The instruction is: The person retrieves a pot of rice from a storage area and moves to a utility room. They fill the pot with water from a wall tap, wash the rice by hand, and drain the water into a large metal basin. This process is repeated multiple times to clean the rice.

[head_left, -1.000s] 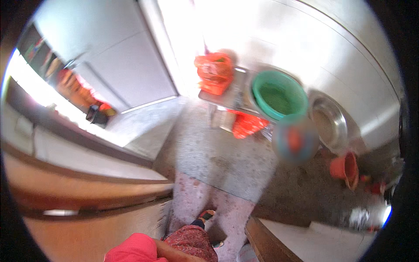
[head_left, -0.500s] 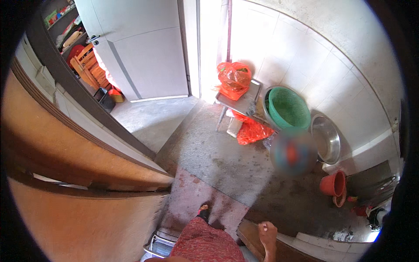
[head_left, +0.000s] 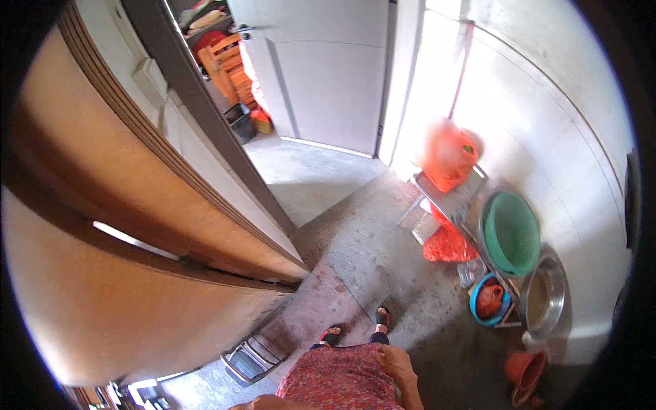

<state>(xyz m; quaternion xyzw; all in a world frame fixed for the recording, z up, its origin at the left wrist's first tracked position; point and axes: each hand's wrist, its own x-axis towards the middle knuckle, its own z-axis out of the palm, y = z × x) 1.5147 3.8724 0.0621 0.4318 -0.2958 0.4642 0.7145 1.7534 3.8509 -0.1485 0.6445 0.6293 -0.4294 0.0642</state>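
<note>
My right hand (head_left: 395, 362) is low in the picture, beside the red patterned garment (head_left: 338, 376) I wear. How its fingers lie is unclear, and I make out nothing held in it. Of my left arm (head_left: 273, 403) only a strip of skin shows at the lower edge; the left hand is out of sight. Both my feet, in dark sandals (head_left: 331, 335), stand on the concrete floor. Neither arm reaches any of the things by the wall.
Ahead stands a grey door (head_left: 328, 82). Along the right wall are an orange-red plastic bag (head_left: 454, 171) on a small metal table (head_left: 454, 198), a green basin (head_left: 512, 236), a metal basin (head_left: 544, 301), a blue bowl (head_left: 475, 301) and a reddish bucket (head_left: 525, 369). Wooden panels (head_left: 137, 314) flank the left.
The view has swung left and moved forward, so the door and basins sit farther right. My right hand has drawn in against the garment, and a second foot shows.
</note>
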